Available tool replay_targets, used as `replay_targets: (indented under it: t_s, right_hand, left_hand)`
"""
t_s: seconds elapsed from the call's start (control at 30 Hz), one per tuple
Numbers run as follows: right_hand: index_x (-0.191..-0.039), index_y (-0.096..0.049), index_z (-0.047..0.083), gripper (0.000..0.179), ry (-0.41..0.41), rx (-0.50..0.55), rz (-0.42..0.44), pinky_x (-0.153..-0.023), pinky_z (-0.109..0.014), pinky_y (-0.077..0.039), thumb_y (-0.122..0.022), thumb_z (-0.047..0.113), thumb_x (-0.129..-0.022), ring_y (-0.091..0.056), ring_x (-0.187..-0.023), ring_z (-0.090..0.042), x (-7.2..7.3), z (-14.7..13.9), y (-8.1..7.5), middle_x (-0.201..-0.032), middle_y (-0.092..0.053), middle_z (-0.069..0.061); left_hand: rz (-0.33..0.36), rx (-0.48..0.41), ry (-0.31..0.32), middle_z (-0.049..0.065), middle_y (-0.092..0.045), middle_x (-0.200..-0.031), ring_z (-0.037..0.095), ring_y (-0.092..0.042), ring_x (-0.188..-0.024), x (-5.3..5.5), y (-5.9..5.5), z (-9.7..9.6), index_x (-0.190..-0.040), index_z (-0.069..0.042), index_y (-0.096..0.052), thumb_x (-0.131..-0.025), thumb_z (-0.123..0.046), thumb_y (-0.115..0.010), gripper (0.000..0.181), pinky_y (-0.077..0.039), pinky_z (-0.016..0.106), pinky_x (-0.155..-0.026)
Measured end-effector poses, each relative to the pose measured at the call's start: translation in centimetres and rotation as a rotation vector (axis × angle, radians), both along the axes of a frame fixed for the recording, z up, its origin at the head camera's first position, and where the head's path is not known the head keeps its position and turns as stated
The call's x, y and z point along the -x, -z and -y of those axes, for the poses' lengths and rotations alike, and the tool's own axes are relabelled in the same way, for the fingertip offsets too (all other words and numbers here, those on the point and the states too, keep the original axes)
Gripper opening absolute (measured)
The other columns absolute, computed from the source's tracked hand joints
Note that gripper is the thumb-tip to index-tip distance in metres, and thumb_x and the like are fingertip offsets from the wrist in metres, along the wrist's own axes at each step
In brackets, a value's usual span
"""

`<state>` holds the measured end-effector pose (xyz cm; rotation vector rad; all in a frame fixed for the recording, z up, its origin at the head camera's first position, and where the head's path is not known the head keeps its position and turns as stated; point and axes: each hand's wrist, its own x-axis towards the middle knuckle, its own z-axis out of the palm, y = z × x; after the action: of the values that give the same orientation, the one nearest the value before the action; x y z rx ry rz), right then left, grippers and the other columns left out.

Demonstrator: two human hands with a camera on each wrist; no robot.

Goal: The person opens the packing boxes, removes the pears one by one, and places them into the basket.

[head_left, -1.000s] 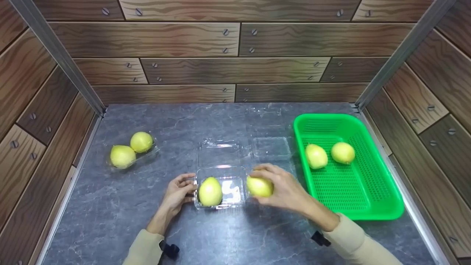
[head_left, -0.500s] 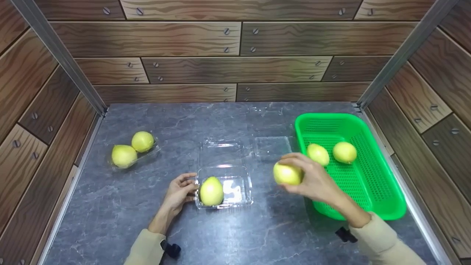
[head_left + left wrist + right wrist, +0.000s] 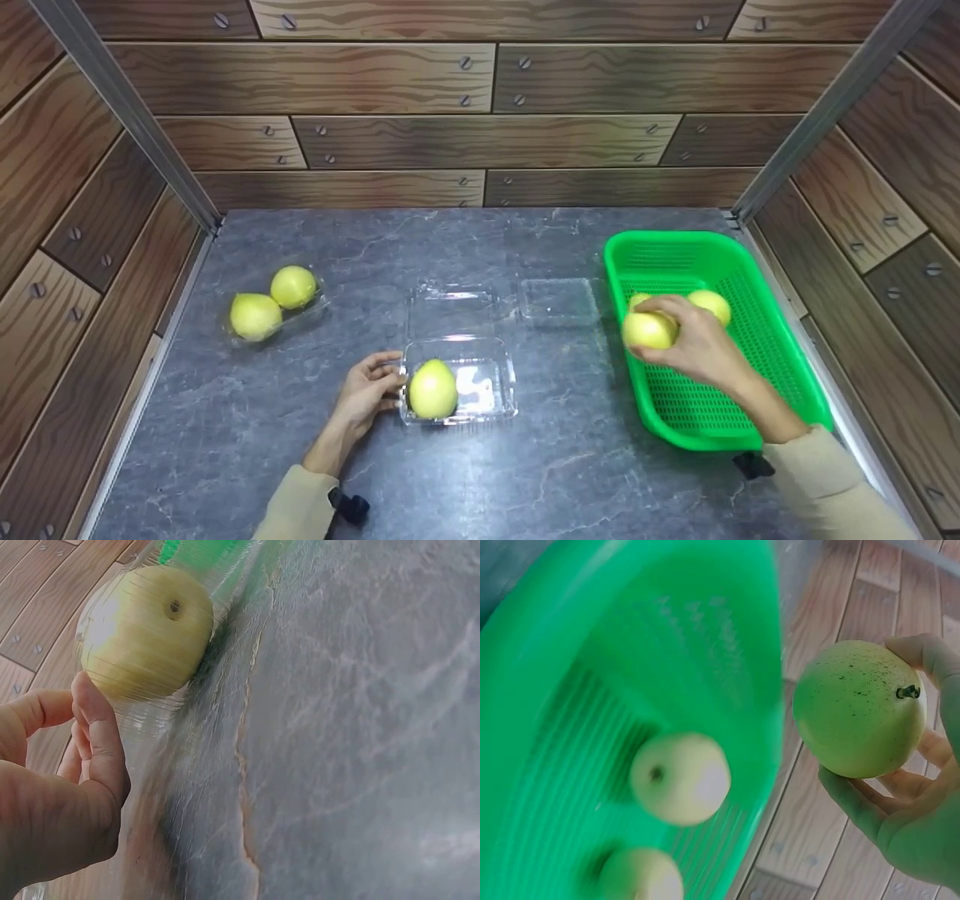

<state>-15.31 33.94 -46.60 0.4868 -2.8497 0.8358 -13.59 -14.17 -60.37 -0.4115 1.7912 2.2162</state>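
My right hand (image 3: 701, 341) holds a yellow-green pear (image 3: 649, 330) above the left side of the green basket (image 3: 652, 431). In the right wrist view, the fingers curl round this pear (image 3: 859, 709), and its short stem and dark specks show. My left hand (image 3: 364, 394) pinches the left edge of a clear plastic clamshell box (image 3: 484, 412) that lies with its lid raised back. Another pear (image 3: 433, 390) sits in the left half of the box. The left wrist view shows that pear (image 3: 146, 634) through the clear wall, close to the fingertips.
Two pears lie in the basket, one (image 3: 709, 306) partly behind my right hand. At the far left, a clear container holds two pears (image 3: 256, 316). Another clear plastic container (image 3: 559, 298) lies left of the basket. Wood-patterned walls (image 3: 480, 142) enclose the grey table.
My right hand has carried its pear from beside the box rightward and over the basket. The left hand stays at the box's edge.
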Motion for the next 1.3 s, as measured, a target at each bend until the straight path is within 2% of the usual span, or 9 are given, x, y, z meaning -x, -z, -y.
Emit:
replay_targets:
  t_s: [0.1, 0.27, 0.57, 0.7, 0.93, 1.17, 1.3]
  right_hand:
    - [-0.122, -0.072, 0.005, 0.052, 0.029, -0.037, 0.020, -0.075, -0.047, -0.062, -0.092, 0.020, -0.076, -0.068, -0.105, -0.040, 0.4, -1.5, 0.2, -0.124, -0.072, -0.024]
    - [-0.122, -0.072, 0.003, 0.055, 0.069, -0.113, 0.055, -0.073, -0.039, -0.053, -0.093, 0.026, -0.076, -0.067, -0.099, -0.040, 1.3, -3.9, 0.4, -0.120, -0.072, -0.026]
    - [-0.121, -0.071, -0.001, 0.056, 0.060, -0.195, 0.122, -0.065, -0.030, -0.046, -0.092, 0.026, -0.077, -0.066, -0.086, -0.030, 2.9, -7.0, 1.3, -0.112, -0.074, -0.025]
    - [-0.122, -0.070, -0.003, 0.057, 0.059, -0.227, 0.155, -0.066, -0.032, -0.050, -0.091, 0.027, -0.078, -0.068, -0.091, -0.034, 3.4, -7.9, 2.0, -0.114, -0.073, -0.026]
    - [-0.123, -0.070, -0.003, 0.059, 0.051, -0.260, 0.175, -0.069, -0.043, -0.056, -0.091, 0.029, -0.079, -0.069, -0.097, -0.039, 4.1, -8.8, 2.9, -0.115, -0.073, -0.027]
    - [-0.124, -0.069, -0.003, 0.060, 0.046, -0.284, 0.193, -0.065, -0.038, -0.053, -0.092, 0.030, -0.079, -0.068, -0.099, -0.043, 4.8, -9.3, 3.3, -0.120, -0.071, -0.028]
    - [-0.122, -0.070, -0.002, 0.059, 0.040, -0.297, 0.188, -0.065, -0.042, -0.054, -0.092, 0.031, -0.078, -0.068, -0.099, -0.045, 5.1, -9.7, 3.7, -0.119, -0.071, -0.028]
  left_hand:
    - [-0.001, -0.001, 0.002, 0.002, -0.064, -0.092, 0.011, -0.061, -0.063, 0.0, 0.0, 0.0, -0.137, 0.003, -0.058, -0.086, 0.009, -0.068, 0.052, -0.057, 0.021, -0.051]
    - [-0.008, 0.002, 0.006, 0.000, -0.064, -0.089, 0.011, -0.061, -0.063, 0.0, 0.0, 0.1, -0.136, 0.003, -0.058, -0.085, 0.009, -0.068, 0.052, -0.057, 0.021, -0.051]
    - [-0.011, 0.011, 0.015, 0.000, -0.064, -0.089, 0.011, -0.062, -0.063, 0.2, 0.1, 0.1, -0.136, 0.003, -0.058, -0.085, 0.008, -0.069, 0.053, -0.058, 0.021, -0.051]
    - [-0.007, 0.013, 0.011, 0.000, -0.064, -0.090, 0.011, -0.062, -0.063, 0.2, 0.1, 0.2, -0.136, 0.003, -0.059, -0.084, 0.008, -0.069, 0.053, -0.058, 0.021, -0.052]
    - [0.002, 0.017, 0.010, -0.001, -0.064, -0.088, 0.011, -0.062, -0.064, 0.2, 0.1, 0.2, -0.137, 0.002, -0.059, -0.085, 0.008, -0.070, 0.053, -0.058, 0.022, -0.052]
    - [0.005, 0.006, 0.003, 0.000, -0.064, -0.088, 0.011, -0.061, -0.064, 0.3, 0.1, 0.1, -0.136, 0.002, -0.059, -0.085, 0.009, -0.070, 0.053, -0.058, 0.021, -0.051]
    - [0.005, 0.006, 0.006, 0.001, -0.064, -0.091, 0.011, -0.061, -0.065, 0.2, 0.1, 0.1, -0.137, 0.003, -0.058, -0.084, 0.009, -0.071, 0.054, -0.058, 0.021, -0.052]
